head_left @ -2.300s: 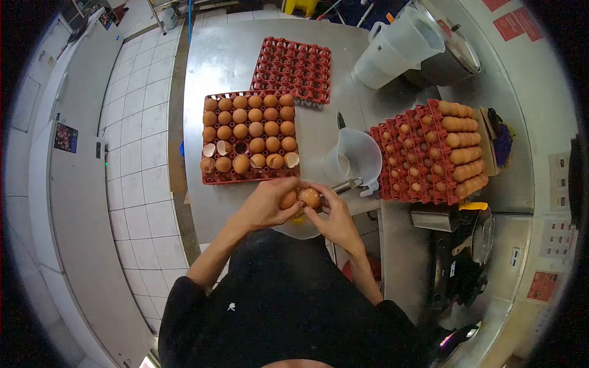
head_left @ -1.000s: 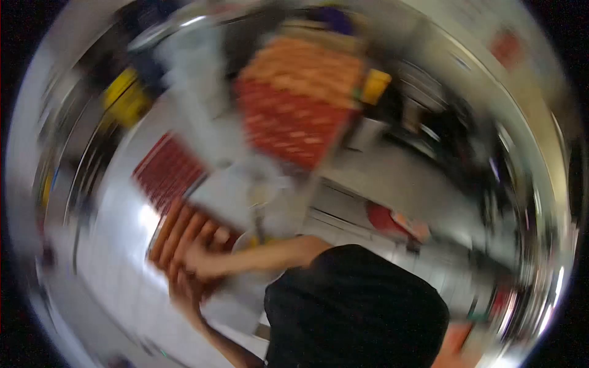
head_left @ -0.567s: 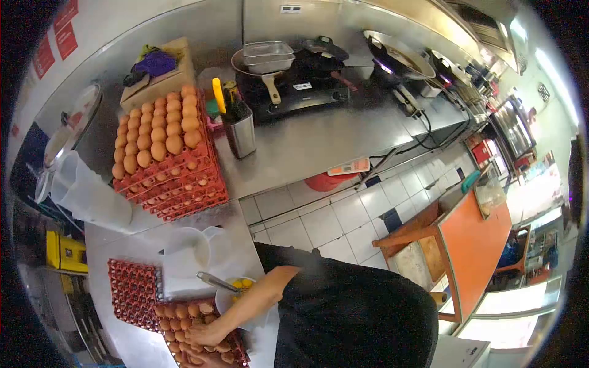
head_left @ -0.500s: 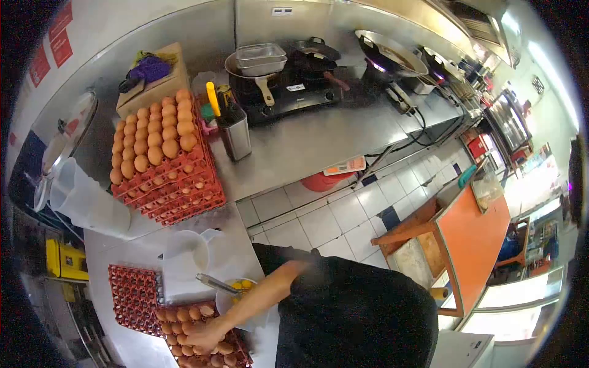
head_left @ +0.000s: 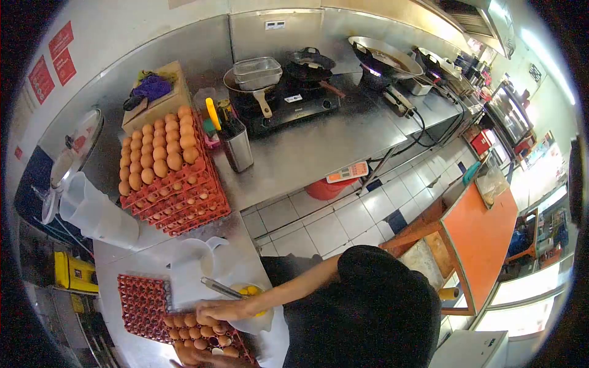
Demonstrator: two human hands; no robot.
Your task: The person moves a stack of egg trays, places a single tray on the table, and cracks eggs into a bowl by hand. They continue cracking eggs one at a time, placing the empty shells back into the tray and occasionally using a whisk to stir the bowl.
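Observation:
On the steel worktop, a red egg tray (head_left: 247, 356) holds several brown eggs (head_left: 195, 332) and a whitish, shell-like piece. My right hand (head_left: 221, 310) comes in from the right, over the tray's upper edge. Its fingers curl down around a brown egg (head_left: 207, 321), partly hidden beneath them. My left hand (head_left: 199, 357) is low at the frame's bottom, against the tray's near eggs; its fingers are mostly hidden. Under my right forearm stands a pale bowl (head_left: 265, 321) with yellow yolks (head_left: 250, 291) in it. A metal-handled utensil (head_left: 222, 287) leans across its rim.
An egg-less red tray (head_left: 142, 305) lies to the left. A clear jug (head_left: 195, 256) stands behind the bowl. Stacked egg trays (head_left: 184, 205) rise at the back, beside a large translucent container (head_left: 98, 211) and a knife holder (head_left: 237, 150). Farther back is a gas stove (head_left: 288, 113).
My right hand has moved up the tray, from its middle towards the bowl side. My left hand has come into view at the bottom. The whole view has shifted slightly.

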